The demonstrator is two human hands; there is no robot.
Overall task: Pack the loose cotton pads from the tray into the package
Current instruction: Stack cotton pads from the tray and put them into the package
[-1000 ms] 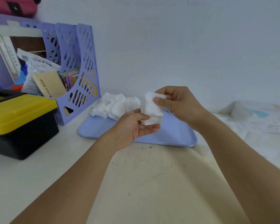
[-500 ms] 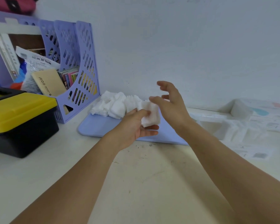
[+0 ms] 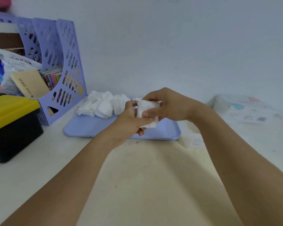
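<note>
Toolbox [image 3: 11, 126]: yellow lid, black body, at the surface's [image 3: 55, 160] left edge.
File rack [image 3: 62, 75]: perforated lilac plastic.
Tray [image 3: 91, 128]: flat lilac, rounded corners; bare front half.
Loose cotton pads [image 3: 103, 106]: fluffy white heap, tray's far-left.
Left hand [image 3: 129, 121]: grips stacked pads [image 3: 147, 111].
Right hand [image 3: 167, 105]: pinches same stack.
Package [image 3: 245, 108]: blurred, far right.

My left hand [image 3: 129, 121] and right hand [image 3: 167, 105] are bare, both forearms uncovered (no sleeves, rings or watch visible).
</note>
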